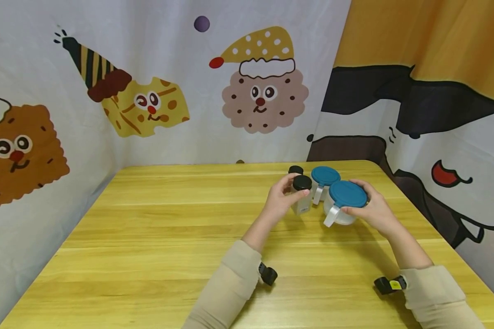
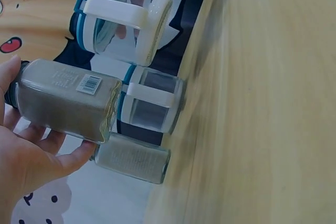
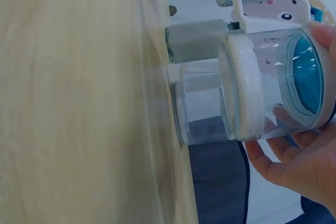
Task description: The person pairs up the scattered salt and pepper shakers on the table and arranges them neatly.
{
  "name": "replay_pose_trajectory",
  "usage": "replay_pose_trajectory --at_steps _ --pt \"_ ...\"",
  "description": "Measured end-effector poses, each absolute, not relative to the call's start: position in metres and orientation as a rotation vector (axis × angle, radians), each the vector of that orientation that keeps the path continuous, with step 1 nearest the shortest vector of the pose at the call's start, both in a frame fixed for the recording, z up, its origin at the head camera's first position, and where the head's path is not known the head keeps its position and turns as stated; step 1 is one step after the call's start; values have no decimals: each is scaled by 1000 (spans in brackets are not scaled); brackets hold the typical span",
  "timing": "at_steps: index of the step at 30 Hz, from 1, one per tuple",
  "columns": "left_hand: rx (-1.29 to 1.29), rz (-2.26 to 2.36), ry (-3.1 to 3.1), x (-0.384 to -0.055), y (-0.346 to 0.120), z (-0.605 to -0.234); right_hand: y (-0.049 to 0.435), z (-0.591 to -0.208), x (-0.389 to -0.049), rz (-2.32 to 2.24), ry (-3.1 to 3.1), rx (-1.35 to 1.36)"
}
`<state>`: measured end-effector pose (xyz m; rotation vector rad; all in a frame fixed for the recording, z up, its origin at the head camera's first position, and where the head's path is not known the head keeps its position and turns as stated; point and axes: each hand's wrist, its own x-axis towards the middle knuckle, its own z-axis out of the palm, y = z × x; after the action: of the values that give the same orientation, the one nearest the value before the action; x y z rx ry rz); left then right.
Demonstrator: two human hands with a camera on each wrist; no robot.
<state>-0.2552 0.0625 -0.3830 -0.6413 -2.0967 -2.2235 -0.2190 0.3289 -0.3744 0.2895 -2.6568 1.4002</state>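
My left hand holds a square glass bottle with a black screw cap, thumb and fingers round its upper part. A barcode label shows on its side in the left wrist view. With my right hand I grip a larger glass jar near its blue lid; its white handle points toward me. Both held containers are raised off the table. Just behind them stand a smaller blue-lidded jar with a white handle and a second black-capped bottle, partly hidden by my left hand in the head view.
The containers are grouped at the back right of the wooden table. A curtain with cartoon figures hangs behind the table's far edge and along both sides. Black straps with small devices sit at both wrists.
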Motion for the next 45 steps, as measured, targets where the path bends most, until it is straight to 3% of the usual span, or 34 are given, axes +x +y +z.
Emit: replay_pose_trajectory --at_steps 30,45 --pt "-695 -2179 -2194 -247 34 -363 314 -364 -210 1387 -2632 366" --pt "-769 -2161 -2212 -220 15 -337 307 -364 -208 1431 -2594 411"
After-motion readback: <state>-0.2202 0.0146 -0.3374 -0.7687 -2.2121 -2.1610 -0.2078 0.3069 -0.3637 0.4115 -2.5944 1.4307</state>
